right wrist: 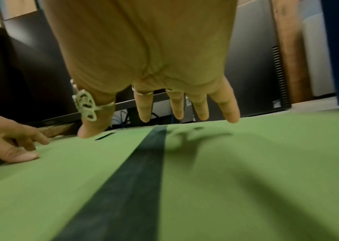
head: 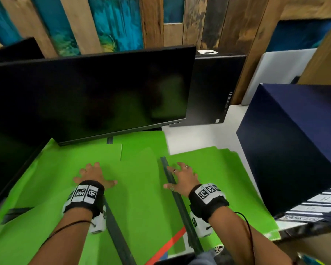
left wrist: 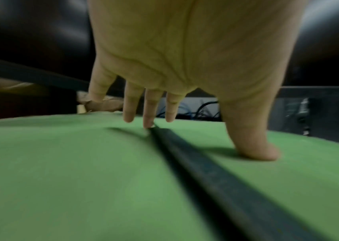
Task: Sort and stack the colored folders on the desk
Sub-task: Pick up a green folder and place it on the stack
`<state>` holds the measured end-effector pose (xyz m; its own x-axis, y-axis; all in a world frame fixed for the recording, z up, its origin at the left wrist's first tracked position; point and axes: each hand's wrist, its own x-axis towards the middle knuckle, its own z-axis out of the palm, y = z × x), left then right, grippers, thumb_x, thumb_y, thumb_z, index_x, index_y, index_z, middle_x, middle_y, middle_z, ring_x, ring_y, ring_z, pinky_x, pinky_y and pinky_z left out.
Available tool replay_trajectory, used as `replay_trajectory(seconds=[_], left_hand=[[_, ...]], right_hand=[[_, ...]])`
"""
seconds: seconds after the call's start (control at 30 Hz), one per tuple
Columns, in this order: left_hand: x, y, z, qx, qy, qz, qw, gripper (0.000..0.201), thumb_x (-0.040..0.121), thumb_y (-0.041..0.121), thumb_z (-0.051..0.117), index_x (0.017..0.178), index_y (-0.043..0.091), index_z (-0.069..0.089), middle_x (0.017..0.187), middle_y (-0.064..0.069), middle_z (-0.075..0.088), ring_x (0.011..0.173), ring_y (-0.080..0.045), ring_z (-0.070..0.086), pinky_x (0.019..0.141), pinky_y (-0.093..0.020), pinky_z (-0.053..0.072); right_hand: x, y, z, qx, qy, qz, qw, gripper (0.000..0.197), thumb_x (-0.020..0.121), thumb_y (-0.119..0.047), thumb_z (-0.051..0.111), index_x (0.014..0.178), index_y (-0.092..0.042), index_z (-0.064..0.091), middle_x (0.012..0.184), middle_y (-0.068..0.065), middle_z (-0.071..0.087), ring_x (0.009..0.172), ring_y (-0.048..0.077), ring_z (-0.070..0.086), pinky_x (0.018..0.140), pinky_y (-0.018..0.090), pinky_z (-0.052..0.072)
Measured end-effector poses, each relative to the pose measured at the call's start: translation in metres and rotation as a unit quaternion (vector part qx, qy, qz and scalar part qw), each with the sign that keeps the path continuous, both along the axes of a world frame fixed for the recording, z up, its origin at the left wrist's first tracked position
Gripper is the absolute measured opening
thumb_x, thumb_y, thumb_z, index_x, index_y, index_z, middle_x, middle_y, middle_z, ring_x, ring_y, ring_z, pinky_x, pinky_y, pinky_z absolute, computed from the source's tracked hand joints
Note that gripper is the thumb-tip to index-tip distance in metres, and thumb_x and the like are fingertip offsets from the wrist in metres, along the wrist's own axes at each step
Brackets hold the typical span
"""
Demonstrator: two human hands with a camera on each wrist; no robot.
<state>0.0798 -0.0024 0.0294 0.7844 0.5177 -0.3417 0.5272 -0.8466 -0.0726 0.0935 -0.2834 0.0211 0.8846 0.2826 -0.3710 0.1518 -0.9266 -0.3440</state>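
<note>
Several bright green folders overlap across the desk in the head view: one at the left [head: 46, 178], one in the middle [head: 141, 178], one at the right [head: 218, 169]. Dark spines [head: 115, 226] [head: 182, 207] run between them. My left hand [head: 103, 174] lies flat with spread fingers on the green sheet; in the left wrist view its thumb [left wrist: 255, 146] presses the folder beside a spine [left wrist: 205, 171]. My right hand [head: 177, 176] is spread with straight fingers over the right spine [right wrist: 133, 179] and holds nothing. An orange strip [head: 168, 243] shows under the green near me.
A black monitor [head: 88, 96] stands just behind the folders, its base over their far edge. Another dark screen [head: 8, 150] is at the left. A black computer case [head: 208, 88] stands at the back right, and a big dark blue box [head: 294, 140] at the right. White desk [head: 199, 134] shows between them.
</note>
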Motion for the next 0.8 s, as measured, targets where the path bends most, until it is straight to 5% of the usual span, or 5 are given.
replay_trajectory(seconds=[0.2,0.33,0.5,0.63,0.8], left_hand=[[-0.024,0.025,-0.013,-0.038,-0.036,0.001,0.999,0.103,0.06,0.079,0.057,0.139,0.016,0.035,0.139,-0.014,0.038,0.129,-0.035,0.038,0.106,-0.047,0.039],[-0.026,0.028,-0.008,-0.063,-0.063,0.028,0.996,0.099,0.054,0.081,0.061,0.125,0.013,0.048,0.126,-0.013,0.045,0.118,-0.032,0.047,0.097,-0.043,0.047],[-0.026,0.013,0.015,-0.12,-0.176,0.015,0.977,0.082,0.06,0.061,0.074,0.117,0.006,0.05,0.119,-0.013,0.048,0.11,-0.031,0.053,0.096,-0.041,0.048],[-0.022,-0.01,0.046,-0.218,-0.303,-0.047,0.927,0.055,0.067,0.035,0.079,0.107,0.008,0.051,0.119,-0.009,0.046,0.115,-0.029,0.045,0.104,-0.042,0.042],[-0.021,-0.042,0.085,-0.251,-0.354,-0.127,0.892,0.04,0.075,0.029,0.072,0.101,0.021,0.043,0.136,-0.002,0.023,0.13,-0.032,0.027,0.104,-0.059,0.035]], right_hand=[[-0.003,0.019,-0.021,-0.105,0.088,0.029,0.99,0.092,0.081,-0.052,0.063,0.147,-0.044,0.0,0.157,-0.001,-0.02,0.143,0.038,-0.016,0.107,0.07,0.013],[-0.003,0.014,-0.028,-0.087,0.095,0.027,0.991,0.092,0.08,-0.056,0.061,0.146,-0.047,-0.003,0.156,-0.001,-0.024,0.142,0.038,-0.02,0.107,0.071,0.01],[-0.002,0.007,-0.027,-0.048,0.136,0.039,0.989,0.096,0.078,-0.065,0.056,0.145,-0.046,-0.01,0.151,-0.002,-0.035,0.139,0.038,-0.029,0.105,0.072,0.0],[-0.002,-0.001,-0.024,0.004,0.151,0.036,0.988,0.095,0.081,-0.065,0.05,0.146,-0.039,-0.015,0.151,-0.001,-0.035,0.14,0.035,-0.028,0.108,0.069,-0.004],[-0.006,0.002,-0.015,0.046,0.144,-0.004,0.988,0.099,0.08,-0.065,0.05,0.146,-0.036,-0.017,0.154,0.002,-0.027,0.141,0.034,-0.025,0.109,0.068,-0.005]])
